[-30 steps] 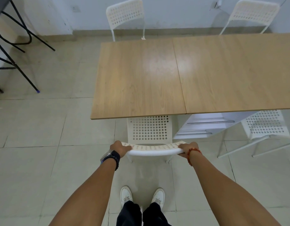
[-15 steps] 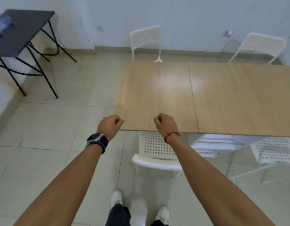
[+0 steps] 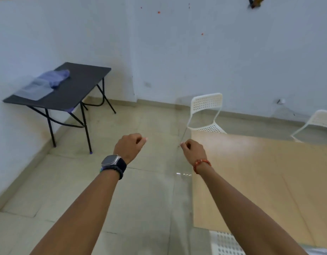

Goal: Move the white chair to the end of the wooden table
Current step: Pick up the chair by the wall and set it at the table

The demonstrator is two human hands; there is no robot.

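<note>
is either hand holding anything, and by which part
Nothing is held. The left hand and right hand are curled in the air, clear of the white perforated plastic chair by the wooden table.

Both arms reach forward; left hand (image 3: 128, 146) and right hand (image 3: 193, 150) are curled into empty fists.

Soft, even indoor light fills the room and gives the wall (image 3: 177, 52) a bluish cast. A pale glare washes out the far corner of the wooden desk (image 3: 269, 181), and small specks glint on the floor (image 3: 140, 199). Motion blur smears the black folding desk (image 3: 76, 89), and wide-angle distortion bends the frame's edges.
</note>
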